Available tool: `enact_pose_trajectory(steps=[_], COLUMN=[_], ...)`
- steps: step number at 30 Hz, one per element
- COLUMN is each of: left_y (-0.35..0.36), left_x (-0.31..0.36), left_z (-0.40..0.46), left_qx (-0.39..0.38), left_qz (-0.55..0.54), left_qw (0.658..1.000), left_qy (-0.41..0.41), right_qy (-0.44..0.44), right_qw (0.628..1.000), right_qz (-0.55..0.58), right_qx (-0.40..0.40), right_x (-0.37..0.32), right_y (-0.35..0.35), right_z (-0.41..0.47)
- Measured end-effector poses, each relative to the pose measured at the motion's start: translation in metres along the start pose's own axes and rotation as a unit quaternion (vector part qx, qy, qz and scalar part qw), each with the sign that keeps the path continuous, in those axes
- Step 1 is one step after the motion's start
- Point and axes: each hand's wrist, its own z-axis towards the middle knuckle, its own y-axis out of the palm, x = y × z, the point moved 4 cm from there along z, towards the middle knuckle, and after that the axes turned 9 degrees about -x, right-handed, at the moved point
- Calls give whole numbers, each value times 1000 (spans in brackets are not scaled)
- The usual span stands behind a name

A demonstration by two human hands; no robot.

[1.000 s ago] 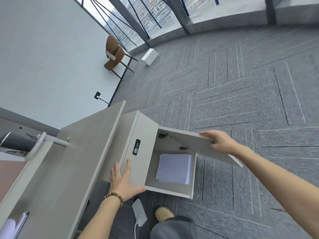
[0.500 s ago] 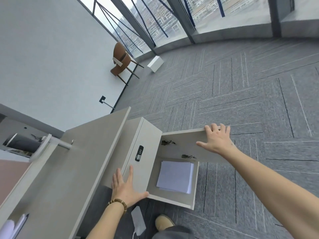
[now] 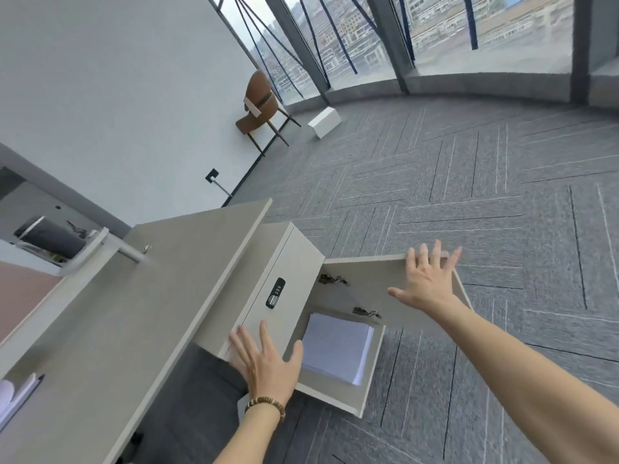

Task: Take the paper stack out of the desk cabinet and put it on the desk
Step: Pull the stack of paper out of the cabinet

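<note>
- Right hand (image 3: 425,283) spread flat, fingers wide, palm against the inner face of the cabinet door (image 3: 365,283); gripping nothing; a second ago curled over the door's free edge, now pressed on the panel itself, so pulling has turned into pushing the door further back.
- Left hand (image 3: 264,358) likewise open and empty, fingers splayed on the locked front panel (image 3: 284,283) beside the keypad lock (image 3: 275,293), thumb hooked round the panel's edge at the opening; much the same place as a second ago, apparently bracing the desk cabinet (image 3: 338,401).
- Door swung wider than before, both hinges (image 3: 330,279) now plainly exposed; opening looks roomy enough for a reach.
- Paper stack (image 3: 336,348) lying flat on the compartment floor, white, square-edged, untouched; near the left thumb, well apart from the right hand.
- Meaning for the task: access step looks finished or nearly so; removal not yet begun; roughly a third done at a guess.
- Likely next: 1 hand into the compartment, fingers under the stack's near edge, both hands perhaps for the lift; loose sheets apt to slide or fan if pinched at 1 corner only.
- Destination: desk (image 3: 134,313) top just left of the cabinet, mostly bare there; pen and papers (image 3: 13,396) only at the far lower-left corner.
</note>
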Motion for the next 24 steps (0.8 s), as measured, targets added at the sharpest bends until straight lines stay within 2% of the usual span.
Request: enact_pose_trajectory(steps=[2, 5, 7, 13, 18, 24], left_y=[10, 28, 42, 87, 149, 240], left_x=[4, 7, 8, 11, 20, 1], left_z=[-2, -1, 2, 25, 37, 71], left_qx=[-13, -56, -91, -142, -154, -232], left_qz=[-8, -21, -28, -94, -122, -188], left_qw=[1000, 998, 995, 985, 979, 954], left_qy=[3, 6, 9, 11, 59, -10], right_qy=[-45, -132, -155, -178, -181, -182], right_qw=[999, 989, 984, 980, 973, 966], right_qz=[-5, 26, 53, 73, 70, 3], right_qx=[5, 57, 66, -40, -123, -185], right_x=[-11, -34, -49, -98, -127, -137], right_y=[1, 4, 13, 56, 113, 191], right_z=[0, -2, -6, 4, 25, 68])
